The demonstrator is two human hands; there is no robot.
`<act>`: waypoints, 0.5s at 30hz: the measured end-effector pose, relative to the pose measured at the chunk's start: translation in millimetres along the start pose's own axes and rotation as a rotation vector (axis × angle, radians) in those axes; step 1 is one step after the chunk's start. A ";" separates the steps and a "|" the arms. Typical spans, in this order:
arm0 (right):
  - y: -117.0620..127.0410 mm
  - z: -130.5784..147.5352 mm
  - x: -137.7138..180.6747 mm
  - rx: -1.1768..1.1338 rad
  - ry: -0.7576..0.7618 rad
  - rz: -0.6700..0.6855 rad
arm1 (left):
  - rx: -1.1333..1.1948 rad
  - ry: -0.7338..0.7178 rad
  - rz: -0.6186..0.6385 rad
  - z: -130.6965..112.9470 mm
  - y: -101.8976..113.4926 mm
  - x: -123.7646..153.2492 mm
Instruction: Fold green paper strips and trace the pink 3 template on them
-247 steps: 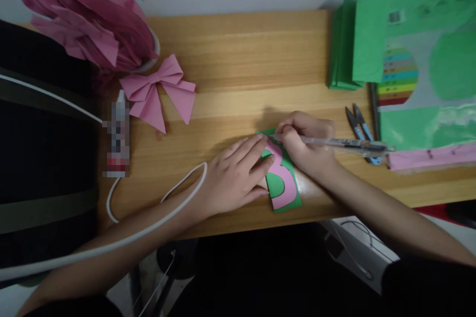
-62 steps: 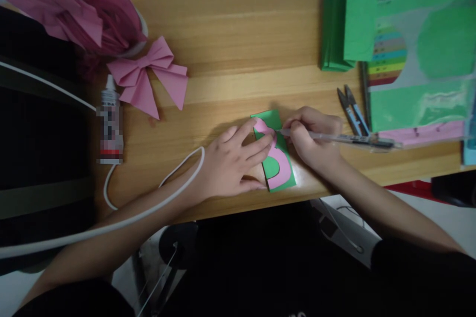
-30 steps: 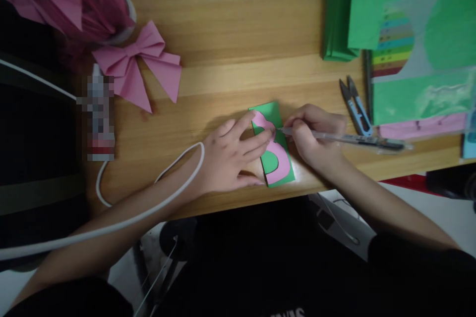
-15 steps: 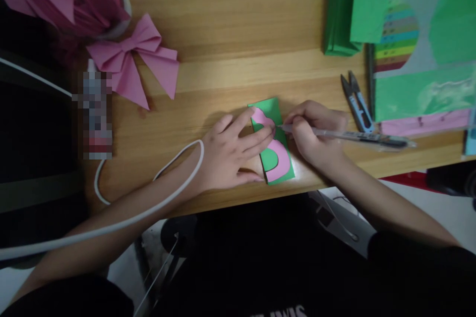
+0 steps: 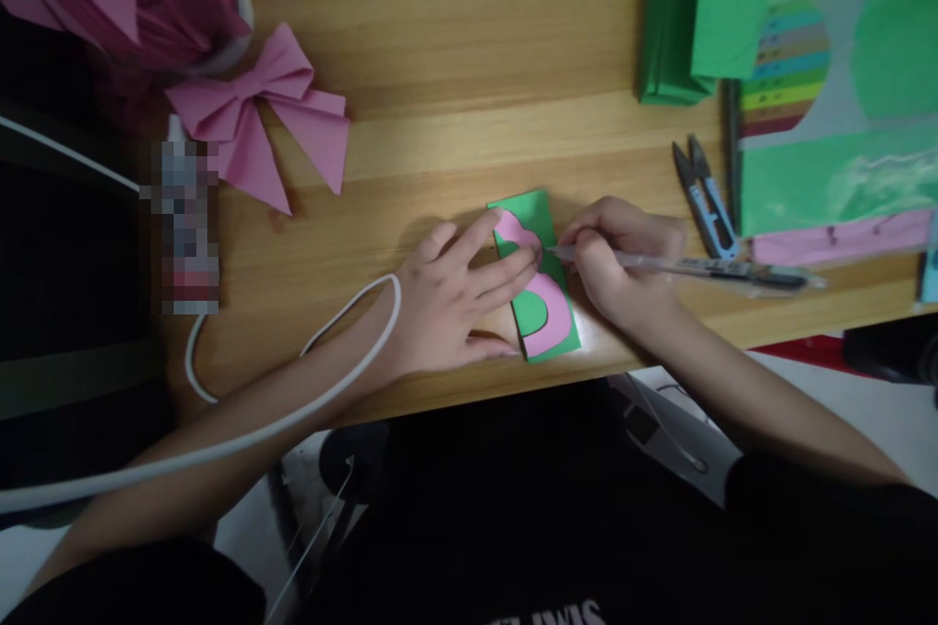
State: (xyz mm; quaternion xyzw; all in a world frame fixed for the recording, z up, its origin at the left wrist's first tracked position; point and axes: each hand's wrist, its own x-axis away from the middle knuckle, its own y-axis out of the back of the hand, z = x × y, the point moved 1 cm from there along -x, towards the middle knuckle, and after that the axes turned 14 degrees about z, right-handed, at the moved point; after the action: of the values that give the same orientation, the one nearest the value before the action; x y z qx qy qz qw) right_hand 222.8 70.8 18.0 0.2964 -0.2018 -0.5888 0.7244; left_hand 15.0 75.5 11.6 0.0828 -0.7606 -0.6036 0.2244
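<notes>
My left hand (image 5: 458, 298) lies with spread fingers across a pink curved paper cutout (image 5: 555, 308), pressing it onto a green paper strip (image 5: 529, 206). Part of the cutout is hidden under the fingers. Pinched in my right hand (image 5: 619, 249) is a clear pen (image 5: 681, 265) with a dark section near its far end. The pen's tip is at the cutout's right edge, over the green paper, close to my left fingertips. Whether a line shows there is too small to tell.
Thread snips (image 5: 704, 200) lie right of my right hand. Green paper packs (image 5: 798, 176) fill the upper right. A pink paper bow (image 5: 278, 103) and a blurred-out tube (image 5: 189, 234) are at left. A white cable (image 5: 322, 405) loops over my left forearm.
Almost nothing differs. The whole view has shifted very slightly; both hands, the pen and the papers keep their places relative to each other.
</notes>
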 end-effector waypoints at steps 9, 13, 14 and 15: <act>1.1 1.1 2.3 0.058 0.060 0.009 | 0.020 -0.007 0.025 0.2 0.5 -0.2; 1.1 2.0 4.0 0.075 0.062 0.008 | 0.051 -0.015 0.038 0.2 0.9 0.2; 1.2 2.7 4.3 0.077 0.066 0.010 | 0.064 -0.015 0.046 0.2 1.3 0.3; 1.3 3.5 4.5 0.079 0.072 0.016 | 0.075 -0.014 0.055 0.2 1.7 0.5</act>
State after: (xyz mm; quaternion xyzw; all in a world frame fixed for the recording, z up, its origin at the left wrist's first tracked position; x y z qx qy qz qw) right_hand 222.5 65.9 21.2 0.3440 -0.2008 -0.5635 0.7237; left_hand 14.7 75.9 13.3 0.0658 -0.7862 -0.5689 0.2323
